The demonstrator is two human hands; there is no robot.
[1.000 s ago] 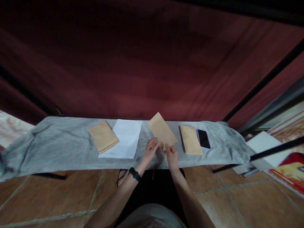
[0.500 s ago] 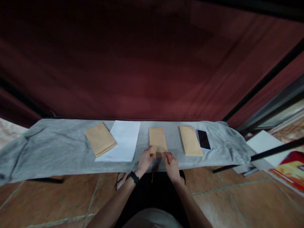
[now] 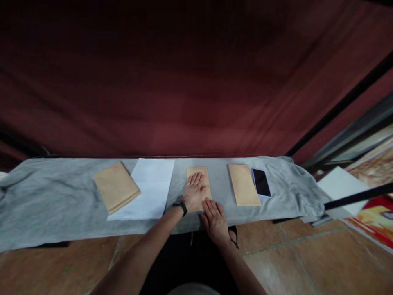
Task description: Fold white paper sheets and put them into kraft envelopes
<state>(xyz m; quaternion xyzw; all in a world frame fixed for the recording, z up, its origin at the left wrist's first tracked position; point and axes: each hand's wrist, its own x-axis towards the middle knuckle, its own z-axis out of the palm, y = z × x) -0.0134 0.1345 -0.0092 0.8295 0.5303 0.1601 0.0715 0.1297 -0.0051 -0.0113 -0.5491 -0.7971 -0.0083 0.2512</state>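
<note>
A brown paper envelope (image 3: 196, 169) lies flat in front of me on the grey cloth. My left hand (image 3: 194, 191), with a dark band at the wrist, rests flat across its middle, fingers stretched out and pointing away from me. My right hand (image 3: 214, 219) lies with fingers extended at the envelope's near right corner, its fingertips touching the edge. Much of the envelope's near half is hidden beneath the hands. To the right sits another brown envelope or thin stack of them (image 3: 243, 185).
Several brown envelopes in a stack (image 3: 116, 186) overlap white paper sheets (image 3: 153, 188) on the left. A phone (image 3: 261, 182) lies at the right. Grey cloth (image 3: 61, 196) covers the narrow table. Dark red fabric (image 3: 196, 102) hangs behind it, and a black bar (image 3: 359, 200) crosses on the right.
My left hand has gone from gripping the envelope's near edge to lying flat on its middle. My right hand has let go of the near end and opened out. The view has shifted slightly.
</note>
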